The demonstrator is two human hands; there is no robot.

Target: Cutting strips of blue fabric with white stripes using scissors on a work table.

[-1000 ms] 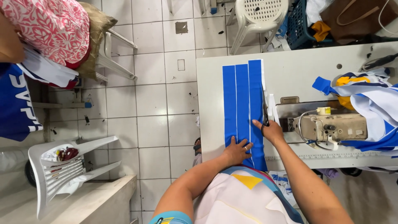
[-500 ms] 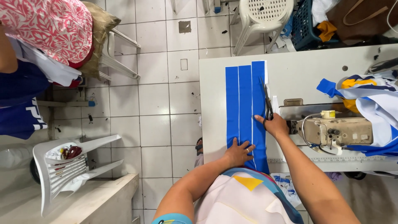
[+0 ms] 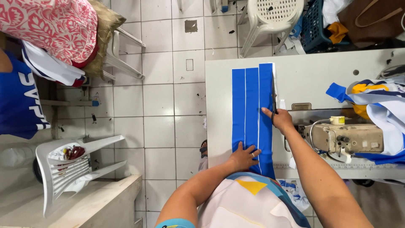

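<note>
Item: cloth-cutting at a sewing table, viewed from above. Nearest, low centre of the frame: the left hand (image 3: 244,157), flat and open with fingers spread, grips nothing and presses down the near end of the blue cloth (image 3: 252,114). The cloth lies in long strips running up the middle of the white table (image 3: 320,80), its near end hanging over the table's lower edge. Just above, centre right: the right hand (image 3: 280,120), closed around the scissors (image 3: 274,105), whose blades point up along the cloth's right edge. Judgement on the step: the cut should go well if the flat hand keeps the layers pinned and unshifted while the blades follow the edge in long, straight strokes. Right of the hands: a sewing machine (image 3: 350,138), with heaped blue, white and yellow fabric (image 3: 379,105) beyond it. Farthest, top of the frame: a white plastic chair (image 3: 270,19) on the tiled floor. Change against the earlier frames: the right hand and scissors stand farther up the cloth; the left hand has kept its place.
</note>
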